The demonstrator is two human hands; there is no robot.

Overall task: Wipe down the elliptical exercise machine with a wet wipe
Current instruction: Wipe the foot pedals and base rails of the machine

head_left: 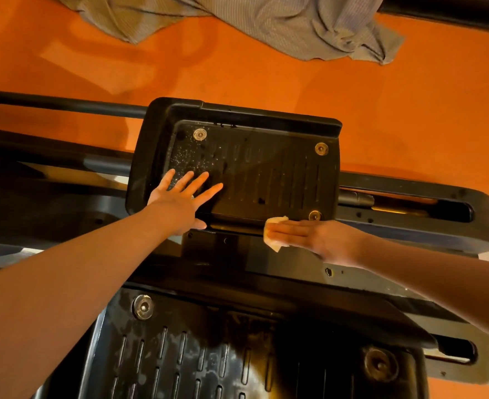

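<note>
Wet wipe [276, 236] sits just right of centre frame, pressed flat under the right hand [306, 237], fingers straight, against the near edge of the elliptical's far pedal [266, 171]. Left hand [180, 197] lies spread wide on that pedal's left part, fingers fanned, beside white specks. A second pedal [208, 355] fills the bottom. Orange floor [266, 76] behind; grey cloth [266, 21] crumpled at the top.

Black ribbed elliptical pedal [266, 168], speckled with dust at left; pale crumpled wet wipe [275, 241] at near edge.
</note>
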